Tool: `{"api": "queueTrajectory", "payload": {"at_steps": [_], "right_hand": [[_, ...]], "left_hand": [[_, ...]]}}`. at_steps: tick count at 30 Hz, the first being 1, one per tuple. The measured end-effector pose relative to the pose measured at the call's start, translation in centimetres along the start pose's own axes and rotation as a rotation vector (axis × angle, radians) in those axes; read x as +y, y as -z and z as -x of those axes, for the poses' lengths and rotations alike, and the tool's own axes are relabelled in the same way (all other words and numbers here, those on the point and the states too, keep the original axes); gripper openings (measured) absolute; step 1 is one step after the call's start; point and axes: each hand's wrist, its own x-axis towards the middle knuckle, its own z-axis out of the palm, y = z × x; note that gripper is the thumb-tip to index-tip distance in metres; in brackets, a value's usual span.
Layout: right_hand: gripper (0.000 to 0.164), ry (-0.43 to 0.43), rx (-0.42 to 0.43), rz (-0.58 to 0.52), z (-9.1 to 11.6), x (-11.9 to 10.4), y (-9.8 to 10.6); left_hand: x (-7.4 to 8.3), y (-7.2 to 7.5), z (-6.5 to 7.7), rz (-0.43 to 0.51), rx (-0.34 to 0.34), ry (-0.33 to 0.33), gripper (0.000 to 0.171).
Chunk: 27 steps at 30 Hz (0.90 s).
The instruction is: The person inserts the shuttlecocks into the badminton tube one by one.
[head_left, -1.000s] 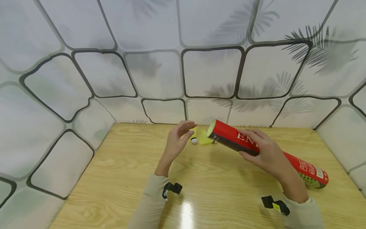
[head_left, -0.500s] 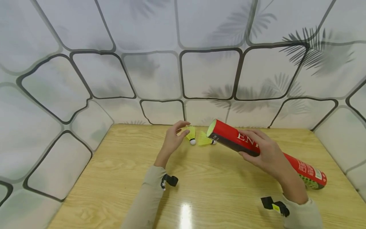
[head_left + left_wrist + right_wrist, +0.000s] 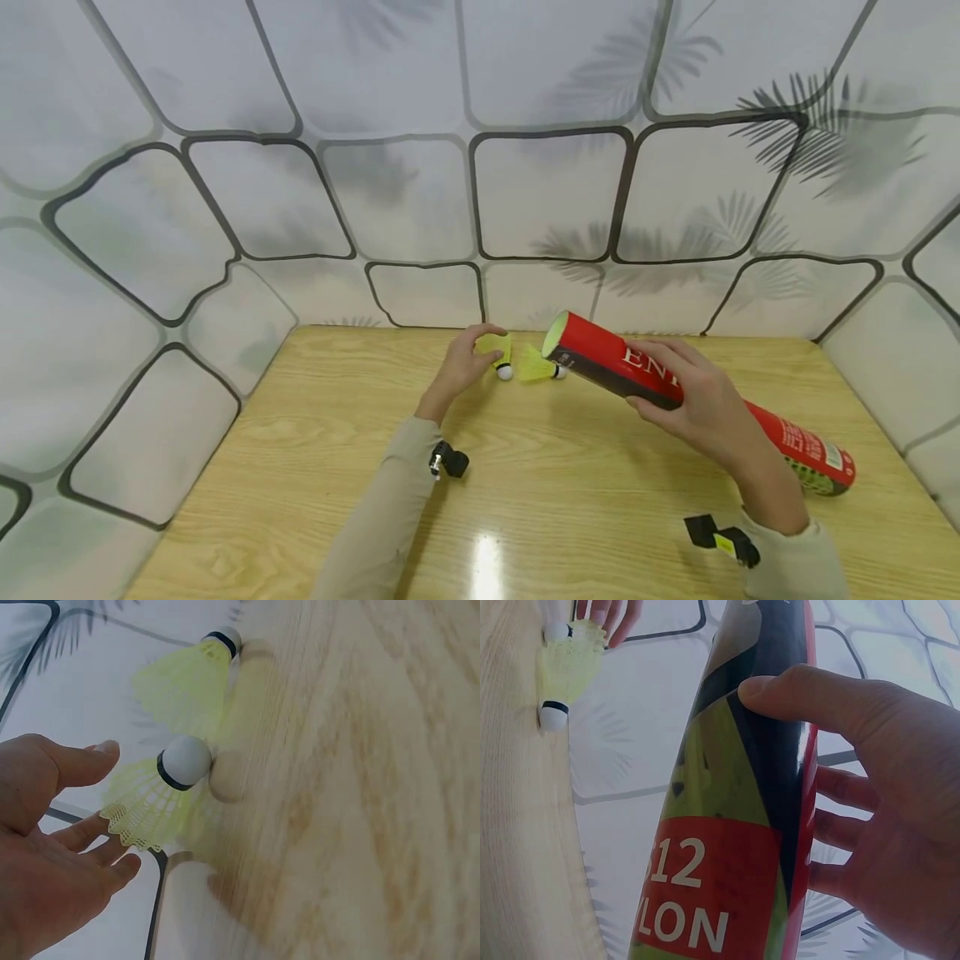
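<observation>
Two yellow shuttlecocks with white heads lie near the back of the table. My left hand (image 3: 461, 365) reaches around the skirt of the left shuttlecock (image 3: 154, 791). Its thumb and fingers are spread to either side of the skirt, with a gap visible at the thumb in the left wrist view. Just to the right lies the second shuttlecock (image 3: 536, 365), its head pointing right. My right hand (image 3: 701, 404) grips a red shuttlecock tube (image 3: 600, 354) around its middle. The tube slants, its uncovered end up and left, close to the second shuttlecock. Its inside is mostly hidden.
The light wooden table (image 3: 300, 475) meets a patterned backdrop (image 3: 555, 192) behind the shuttlecocks and at both sides. A dark wrist camera mount (image 3: 450, 460) sits on the left cuff, and another mount (image 3: 720, 540) on the right.
My left hand first drew slightly left, uncovering the left shuttlecock, then moved in with thumb and fingers around its skirt. The right hand and tube hold nearly still.
</observation>
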Motion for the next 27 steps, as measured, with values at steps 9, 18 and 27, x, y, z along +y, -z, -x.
{"api": "queueTrajectory", "payload": {"at_steps": [9,18,27], "right_hand": [[0.081,0.004,-0.001,-0.007,0.0,0.1,0.0],[0.079,0.007,0.006,-0.002,0.0,0.2,-0.1],[0.078,0.012,0.010,0.001,-0.1,0.3,-0.1]], "left_hand": [[-0.6,-0.2,-0.6,-0.048,0.008,0.045,0.029],[-0.8,0.0,0.2,-0.018,0.092,0.045,0.024],[-0.9,0.2,1.0,0.004,0.108,0.030,0.022]]}}
